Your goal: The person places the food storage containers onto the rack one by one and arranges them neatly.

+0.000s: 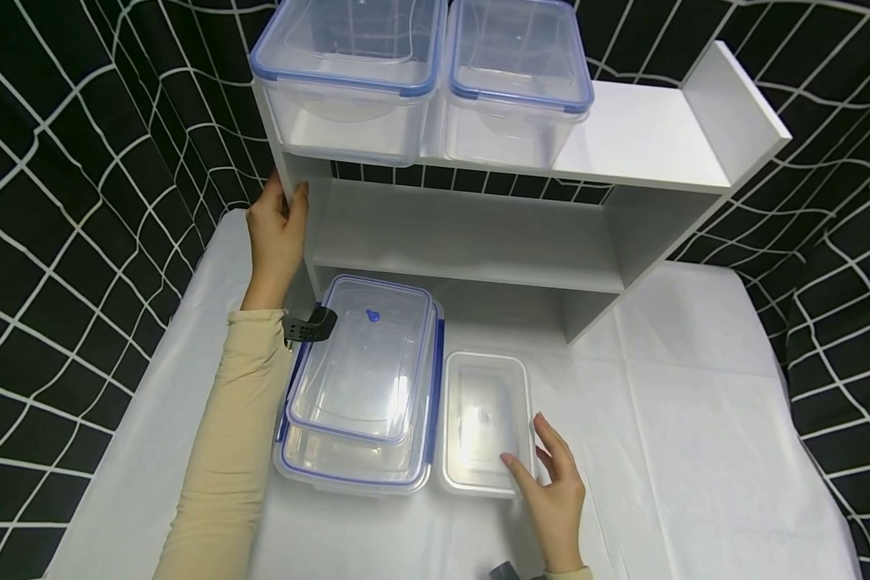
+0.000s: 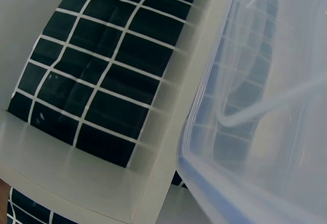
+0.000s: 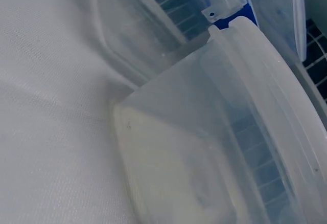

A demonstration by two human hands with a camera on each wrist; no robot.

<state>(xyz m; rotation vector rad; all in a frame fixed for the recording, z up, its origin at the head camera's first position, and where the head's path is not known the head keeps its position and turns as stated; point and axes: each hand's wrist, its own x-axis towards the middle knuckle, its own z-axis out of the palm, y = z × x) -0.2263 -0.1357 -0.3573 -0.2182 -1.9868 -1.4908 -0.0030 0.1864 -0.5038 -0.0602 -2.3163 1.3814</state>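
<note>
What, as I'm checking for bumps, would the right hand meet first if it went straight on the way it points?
Probably the small tub; the right hand is at its right edge, though whether they touch is unclear.

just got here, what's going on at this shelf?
A person's left hand grips the left side of the white shelf unit. The right hand holds the near right edge of a small clear container, which sits on the white cloth. Beside it, to the left, is a stack of blue-rimmed containers. Two larger blue-rimmed boxes stand side by side on top of the unit.
</note>
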